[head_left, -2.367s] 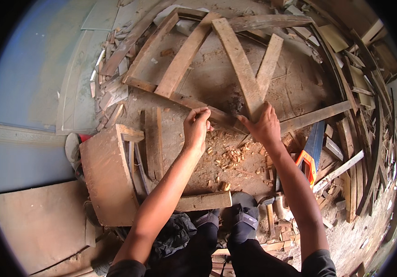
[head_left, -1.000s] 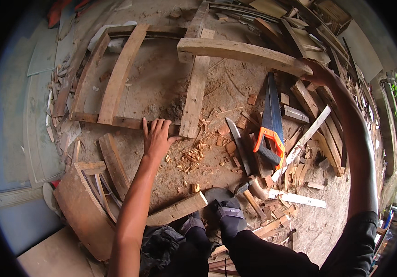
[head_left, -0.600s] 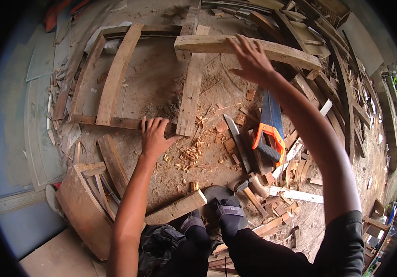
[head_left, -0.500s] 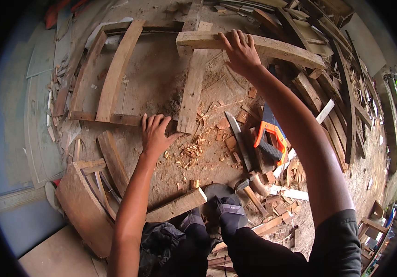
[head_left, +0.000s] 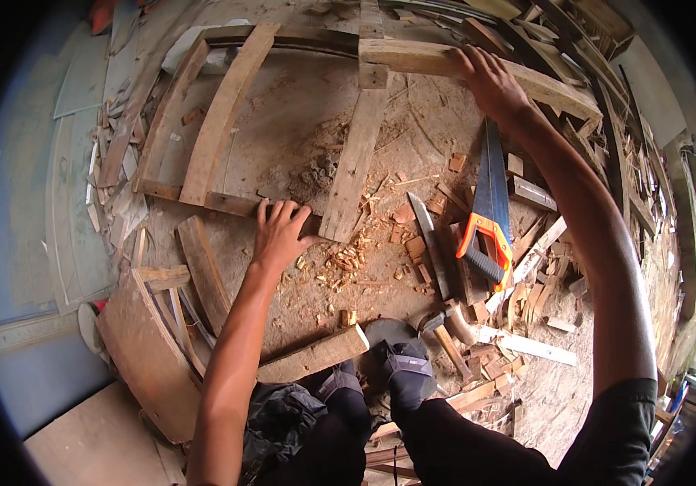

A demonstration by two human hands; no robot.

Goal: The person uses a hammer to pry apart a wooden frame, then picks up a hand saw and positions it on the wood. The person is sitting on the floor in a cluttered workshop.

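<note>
My left hand [head_left: 281,235] has its fingers curled over the near rail [head_left: 230,204] of a wooden frame, close to the rail's right end. A wide slat [head_left: 354,166] crosses that end of the frame from near to far. At the far right, my right hand [head_left: 490,85] grips a thick wooden beam [head_left: 555,87], fingers bent over its far edge. The beam's left end meets the slat at a corner. Two more slats, one a pale slat [head_left: 222,121], span the left part of the frame.
A handsaw [head_left: 490,190] with orange handle lies right of centre, beside a long metal blade [head_left: 429,243]. A hammer [head_left: 445,340] and a short timber block [head_left: 315,356] lie by my feet. Shavings [head_left: 346,257] litter the floor; scrap planks [head_left: 599,138] pile up right.
My right hand and the beam have moved rightward. The beam's left end, which stuck out past the slat, now lines up with it. My left hand stays on the rail.
</note>
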